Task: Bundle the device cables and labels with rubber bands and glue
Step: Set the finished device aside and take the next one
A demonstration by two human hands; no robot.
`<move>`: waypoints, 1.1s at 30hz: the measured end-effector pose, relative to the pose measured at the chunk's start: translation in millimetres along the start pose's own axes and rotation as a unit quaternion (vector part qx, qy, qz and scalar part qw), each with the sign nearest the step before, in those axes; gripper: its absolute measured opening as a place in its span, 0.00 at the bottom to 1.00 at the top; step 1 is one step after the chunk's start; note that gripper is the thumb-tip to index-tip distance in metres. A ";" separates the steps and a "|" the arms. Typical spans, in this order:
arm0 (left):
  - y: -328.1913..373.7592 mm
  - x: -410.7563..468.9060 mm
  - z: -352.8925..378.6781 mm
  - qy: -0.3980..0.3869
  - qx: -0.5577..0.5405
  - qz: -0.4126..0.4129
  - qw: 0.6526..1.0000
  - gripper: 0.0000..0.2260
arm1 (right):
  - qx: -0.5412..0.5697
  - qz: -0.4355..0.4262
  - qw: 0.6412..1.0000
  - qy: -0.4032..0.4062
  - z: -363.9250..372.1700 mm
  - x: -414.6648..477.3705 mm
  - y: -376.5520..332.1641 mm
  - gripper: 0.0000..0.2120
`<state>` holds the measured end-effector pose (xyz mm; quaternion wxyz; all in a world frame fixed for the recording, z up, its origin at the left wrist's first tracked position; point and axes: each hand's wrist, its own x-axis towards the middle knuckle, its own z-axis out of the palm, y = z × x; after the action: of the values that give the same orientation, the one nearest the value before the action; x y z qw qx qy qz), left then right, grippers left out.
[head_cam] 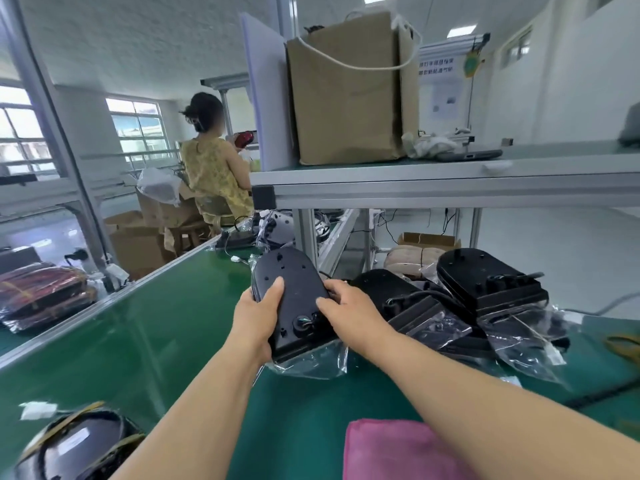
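"Two hands on one thing?"

"Yes. The left hand (pixel 258 306) grips the black device (pixel 294 289) by its left edge, thumb lying on top. The right hand (pixel 349 306) holds the right edge, fingers curled round it."

"Where is the device?"

"Tilted over the green table (pixel 156 323), its near end on a clear plastic bag (pixel 311 363)."

"And around it?"

"More black devices (pixel 485 282), some with bags, are piled just to the right. Farther back a cardboard box (pixel 346 91) stands on the upper shelf (pixel 450 174), and a seated person (pixel 214 168) faces away."
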<state>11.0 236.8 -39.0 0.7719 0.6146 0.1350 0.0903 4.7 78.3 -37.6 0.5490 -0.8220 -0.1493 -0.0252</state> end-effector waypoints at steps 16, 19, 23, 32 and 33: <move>5.4 1.9 -37.8 0.042 -0.021 -0.038 0.998 0.18 | -0.671 -0.051 0.740 -0.002 -33.8 -6.3 22.2 0.51; 18.0 -5.2 -52.2 0.035 -0.042 -0.059 0.997 0.19 | -0.671 -0.048 0.740 0.007 -32.2 -6.3 23.2 0.44; 42.0 -28.3 -74.4 0.006 -0.072 -0.081 0.994 0.17 | -0.692 -0.047 0.721 0.003 -30.6 -7.2 23.6 0.23; 100.6 -124.1 -104.3 -0.087 -0.172 -0.018 0.981 0.13 | -0.693 -0.045 0.720 -0.020 -27.3 -19.7 20.3 0.20; 102.1 -135.3 -102.1 -0.093 -0.180 -0.021 0.979 0.13 | -0.693 -0.043 0.719 -0.029 -27.5 -22.8 19.2 0.19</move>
<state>-147.1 313.1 52.3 0.8807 0.4687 0.0565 0.0394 -8.4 41.5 -48.5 -0.1807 -0.9657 -0.1409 -0.1218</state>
